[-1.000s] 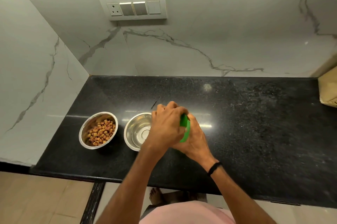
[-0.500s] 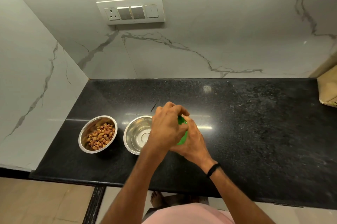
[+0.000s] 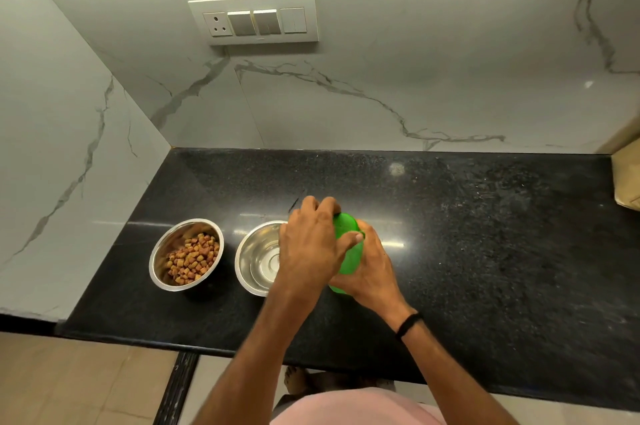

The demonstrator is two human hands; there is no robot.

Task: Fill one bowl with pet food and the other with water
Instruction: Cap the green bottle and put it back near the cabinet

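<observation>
Two steel bowls stand on the black counter. The left bowl [image 3: 160,258] holds brown pet food kibble [image 3: 193,259]. The right bowl [image 3: 258,256] looks empty, and its right side is hidden behind my left hand. Just right of it is a green bottle [image 3: 350,260]. My right hand [image 3: 372,267] grips the bottle's body from the right. My left hand [image 3: 313,239] curls over the bottle's top, fingers and thumb around the green cap [image 3: 346,222].
The black granite counter [image 3: 485,251] meets marble walls at the back and left. A switch panel [image 3: 254,18] is on the back wall. A brown cardboard box [image 3: 628,179] sits at the counter's far right edge. The front counter edge lies near my body.
My left hand has turned slightly on the cap, and more of the green top shows. Both hands stay at the bottle. The bowls have not moved.
</observation>
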